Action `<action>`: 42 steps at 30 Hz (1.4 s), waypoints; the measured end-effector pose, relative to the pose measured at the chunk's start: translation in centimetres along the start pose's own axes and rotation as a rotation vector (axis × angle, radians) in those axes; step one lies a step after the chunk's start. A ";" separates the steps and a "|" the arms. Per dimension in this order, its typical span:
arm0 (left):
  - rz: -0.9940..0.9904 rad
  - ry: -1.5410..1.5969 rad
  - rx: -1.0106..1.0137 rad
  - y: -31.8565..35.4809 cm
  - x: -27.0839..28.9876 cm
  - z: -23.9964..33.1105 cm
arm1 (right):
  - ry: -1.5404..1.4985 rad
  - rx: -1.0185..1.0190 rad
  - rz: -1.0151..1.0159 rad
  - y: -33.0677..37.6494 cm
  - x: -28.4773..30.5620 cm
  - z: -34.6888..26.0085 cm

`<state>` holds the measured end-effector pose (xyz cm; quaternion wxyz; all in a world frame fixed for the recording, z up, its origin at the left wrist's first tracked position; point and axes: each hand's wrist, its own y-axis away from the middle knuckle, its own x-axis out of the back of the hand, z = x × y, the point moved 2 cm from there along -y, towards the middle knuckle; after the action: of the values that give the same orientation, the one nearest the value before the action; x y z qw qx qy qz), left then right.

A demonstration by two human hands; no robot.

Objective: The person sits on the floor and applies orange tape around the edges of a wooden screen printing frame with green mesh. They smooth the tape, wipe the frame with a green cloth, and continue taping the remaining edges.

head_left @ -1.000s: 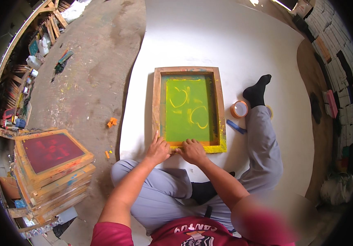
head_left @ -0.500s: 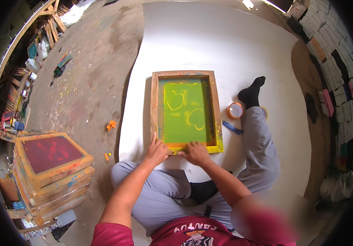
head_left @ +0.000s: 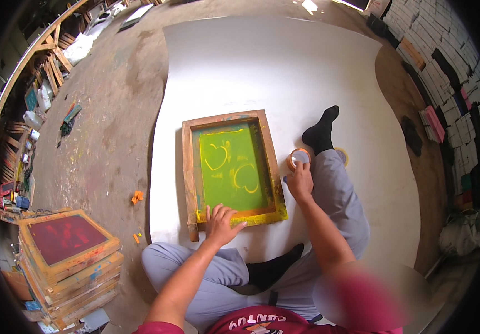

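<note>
A wooden screen-printing frame (head_left: 187, 172) lies on a white sheet in front of me, its green mesh (head_left: 226, 189) bearing yellow heart outlines. Yellow ink stains its near and right-hand sides. My left hand (head_left: 220, 224) rests on the near side of the frame, fingers spread and thumb out to the right. To the right of the frame, my right hand (head_left: 301, 182) has its fingers closed at the near rim of an orange-brown roll of tape (head_left: 292, 156). A blue strip-like thing (head_left: 285, 179) peeks out beside that hand, which hides most of it.
My socked foot (head_left: 321, 133) and bent leg lie just right of the tape, with a yellowish tape roll (head_left: 342, 156) behind the shin. A stack of used screens (head_left: 76, 261) stands at left. Orange scraps (head_left: 136, 197) lie on the floor. White stacks (head_left: 446, 72) line the right.
My right hand has left the frame's near edge and moved right to the roll of tape. My left hand stays on the frame, now with fingers spread. The frame looks turned slightly counterclockwise.
</note>
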<state>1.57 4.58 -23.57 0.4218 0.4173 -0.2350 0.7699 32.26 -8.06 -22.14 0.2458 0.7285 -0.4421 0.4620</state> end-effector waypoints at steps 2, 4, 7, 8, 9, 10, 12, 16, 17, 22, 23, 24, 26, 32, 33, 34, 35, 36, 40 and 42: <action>0.103 0.043 -0.028 -0.9 -0.3 1.8 | -0.005 -0.049 0.035 -1.2 -0.6 2.0; 0.102 0.196 0.003 -1.9 -0.7 2.9 | -0.070 0.015 0.076 -1.9 -2.0 4.8; 0.113 0.398 0.086 -2.2 -1.0 3.4 | -0.376 0.019 0.132 -1.6 -2.2 4.3; 0.096 0.507 0.152 -2.3 -1.1 3.4 | -0.480 0.010 0.146 -1.4 -2.0 4.0; 0.079 0.617 0.217 -2.4 -1.1 3.3 | -0.583 0.002 0.160 -1.2 -1.8 3.6; 0.058 0.766 0.319 -2.7 -1.2 3.0 | -0.549 0.089 0.159 -1.2 -1.6 3.0; 0.020 1.063 0.525 -4.1 -0.4 2.4 | -0.801 0.191 0.041 -0.6 -0.8 0.2; -0.059 1.493 0.559 -7.8 5.1 3.2 | -1.142 0.357 -0.229 2.8 3.4 -6.8; -0.083 1.586 0.521 -8.5 7.1 4.5 | -1.214 0.399 -0.283 3.8 4.1 -7.9; -0.182 1.722 0.418 -7.6 11.8 5.7 | -1.250 0.498 -0.417 7.7 5.5 -11.3; -0.148 1.699 0.443 -7.2 11.6 5.3 | -1.213 0.514 -0.423 8.1 6.0 -11.7; -0.114 1.676 0.467 -6.7 11.4 5.0 | -1.176 0.529 -0.428 8.6 6.5 -12.1; -0.046 1.569 0.458 -5.9 11.4 4.7 | -1.080 0.517 -0.373 9.3 8.3 -13.1; 0.096 1.375 0.503 -4.7 12.2 5.9 | -0.915 0.444 -0.371 10.3 9.2 -14.4; 0.111 1.360 0.511 -4.7 12.3 6.1 | -0.936 0.426 -0.367 10.3 8.8 -14.3; 0.123 1.350 0.515 -4.7 12.2 6.2 | -0.941 0.414 -0.361 10.3 8.6 -14.2; 0.133 1.338 0.522 -4.7 12.1 6.3 | -0.946 0.399 -0.358 10.3 8.4 -14.1; 0.143 1.326 0.529 -4.7 12.0 6.3 | -0.952 0.384 -0.354 10.3 8.2 -14.0; 0.153 1.310 0.549 -4.9 11.8 6.4 | -1.008 0.304 -0.368 10.5 8.0 -13.7; 0.156 1.310 0.558 -5.0 11.8 6.7 | -1.020 0.280 -0.369 10.5 7.9 -13.5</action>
<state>5.29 7.81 -9.99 0.2977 -0.0563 0.2430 0.9215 18.40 -6.13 -9.49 -0.0213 0.9506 -0.3047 0.0548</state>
